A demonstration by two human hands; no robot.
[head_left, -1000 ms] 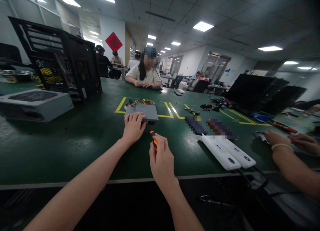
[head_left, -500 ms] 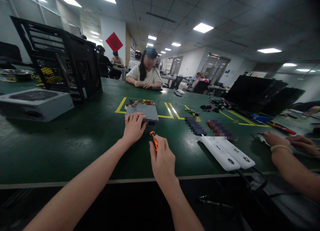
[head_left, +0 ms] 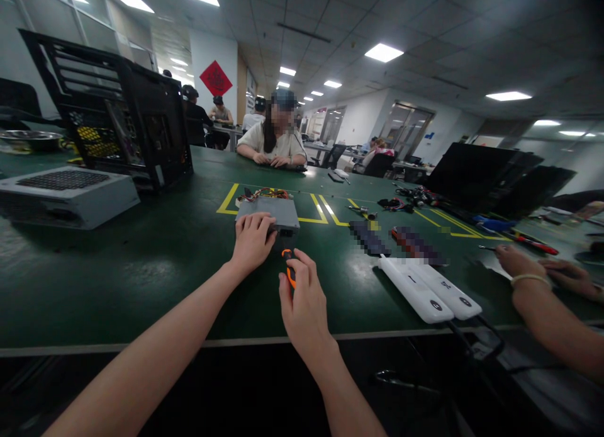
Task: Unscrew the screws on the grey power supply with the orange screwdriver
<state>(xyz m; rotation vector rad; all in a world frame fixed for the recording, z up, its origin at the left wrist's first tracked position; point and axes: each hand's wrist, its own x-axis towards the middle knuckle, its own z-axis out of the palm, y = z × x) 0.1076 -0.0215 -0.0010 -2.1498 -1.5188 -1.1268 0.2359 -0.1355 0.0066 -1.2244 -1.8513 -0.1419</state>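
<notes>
A small grey power supply (head_left: 283, 211) lies on the green table with a bundle of coloured cables (head_left: 268, 192) behind it. My left hand (head_left: 253, 240) grips its near left part, fingers over the top and thumb at the front face. In front of the unit, my right hand (head_left: 306, 298) is closed round an orange-and-black screwdriver (head_left: 290, 275). The screwdriver's dark end points towards the front of the power supply; its shaft and tip cannot be made out. Part of the handle is hidden by my fingers.
At left stand a larger power supply (head_left: 70, 198) and a black computer case (head_left: 136, 116). White devices (head_left: 425, 289) and blurred-out flat objects lie right. A co-worker's hands (head_left: 523, 267) work at the far right; another person (head_left: 278, 135) sits opposite. Dark monitors (head_left: 481, 179) stand back right.
My right hand has shifted slightly left with the screwdriver and its fingers have changed their hold a little. My left hand and the power supply have stayed put.
</notes>
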